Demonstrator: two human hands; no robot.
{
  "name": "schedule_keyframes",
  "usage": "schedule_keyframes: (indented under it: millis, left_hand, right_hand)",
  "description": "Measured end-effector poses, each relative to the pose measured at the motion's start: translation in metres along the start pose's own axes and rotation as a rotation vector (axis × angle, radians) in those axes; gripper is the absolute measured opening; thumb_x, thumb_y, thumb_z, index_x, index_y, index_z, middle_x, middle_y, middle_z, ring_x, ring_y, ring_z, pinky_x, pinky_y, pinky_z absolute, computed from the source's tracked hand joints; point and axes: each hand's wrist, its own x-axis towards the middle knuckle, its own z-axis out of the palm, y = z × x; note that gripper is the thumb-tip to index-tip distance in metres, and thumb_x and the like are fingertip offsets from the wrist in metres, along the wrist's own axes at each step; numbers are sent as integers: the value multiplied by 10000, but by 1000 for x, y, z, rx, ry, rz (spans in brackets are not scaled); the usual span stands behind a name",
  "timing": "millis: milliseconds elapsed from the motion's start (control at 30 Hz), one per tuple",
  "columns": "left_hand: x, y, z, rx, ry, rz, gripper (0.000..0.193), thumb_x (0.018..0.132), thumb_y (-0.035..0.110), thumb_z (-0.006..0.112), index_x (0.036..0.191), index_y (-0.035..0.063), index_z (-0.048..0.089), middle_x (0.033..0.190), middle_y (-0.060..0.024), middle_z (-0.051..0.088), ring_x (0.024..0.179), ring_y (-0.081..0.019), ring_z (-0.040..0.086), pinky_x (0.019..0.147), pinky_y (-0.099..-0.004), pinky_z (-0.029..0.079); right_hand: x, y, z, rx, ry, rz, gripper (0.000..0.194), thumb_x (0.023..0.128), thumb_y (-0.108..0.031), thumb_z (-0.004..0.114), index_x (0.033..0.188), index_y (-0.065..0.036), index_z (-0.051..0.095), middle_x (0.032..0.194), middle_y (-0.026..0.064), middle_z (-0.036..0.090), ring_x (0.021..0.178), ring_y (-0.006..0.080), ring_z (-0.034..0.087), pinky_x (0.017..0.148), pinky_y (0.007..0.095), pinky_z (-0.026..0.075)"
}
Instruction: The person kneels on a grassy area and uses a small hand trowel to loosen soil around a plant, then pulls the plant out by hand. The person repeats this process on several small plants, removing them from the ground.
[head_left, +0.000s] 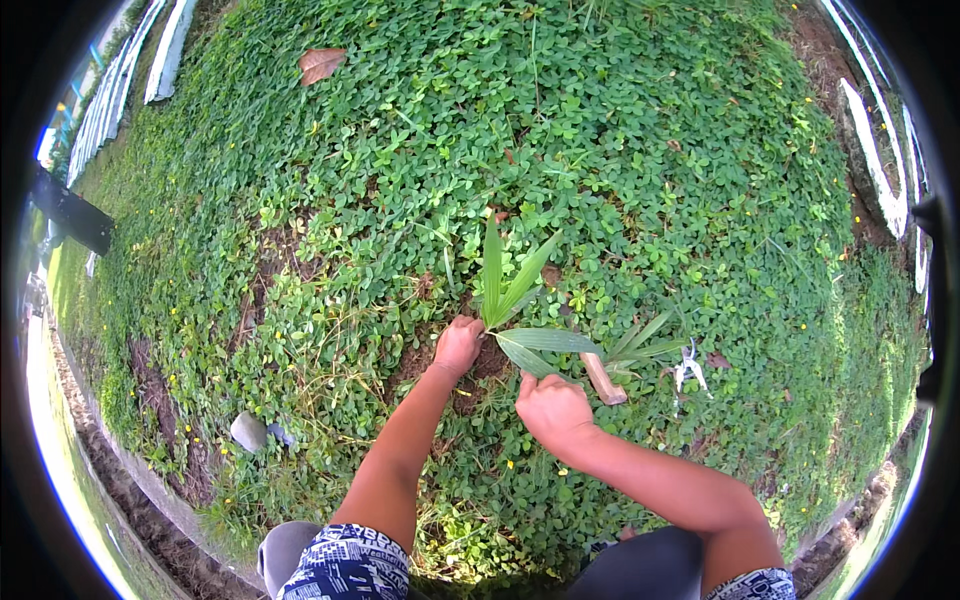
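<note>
My left hand (459, 346) is closed around the base of a young palm seedling (517, 289), just above a patch of bare soil (469, 394). Two of its leaves point up and away from me, and broad ones spread to the right. At the tip of the lower right leaf is my right hand (555, 409), with fingers curled and the leaf's edge at its thumb and forefinger. A short wooden piece (602, 379), perhaps a tool handle, lies right of that hand. Beside it rests a second leafy seedling (641, 343), and farther right a white object (691, 370), its kind unclear.
Low leafy ground cover (637, 150) surrounds the hands. A grey stone (249, 432) lies at the lower left and a dry brown leaf (321, 66) at the upper left. White-edged pieces (874, 157) stand at the right. A concrete edge (142, 480) runs along the lower left.
</note>
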Motion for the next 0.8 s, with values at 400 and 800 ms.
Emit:
schedule_keyframes:
  millis: [400, 800]
  left_hand:
    - [3, 25, -21, 80, -275, -200, 588, 664, 110, 742, 1185, 11, 487, 1210, -228, 487, 1126, -374, 478, 972, -439, 396]
    - [22, -15, -6, 175, -369, -105, 333, 728, 63, 628, 1050, 97, 547, 970, -129, 592, 951, -279, 568, 822, -393, 479]
  right_hand:
    - [-1, -3, -2, 84, 158, -89, 224, 676, -51, 612, 857, 71, 656, 588, 112, 623, 542, 204, 632, 423, 305, 478]
    - [9, -71, -6, -335, 42, -152, 202, 721, -67, 540, 811, 83, 641, 553, 231, 570, 390, 186, 468, 339, 312, 296]
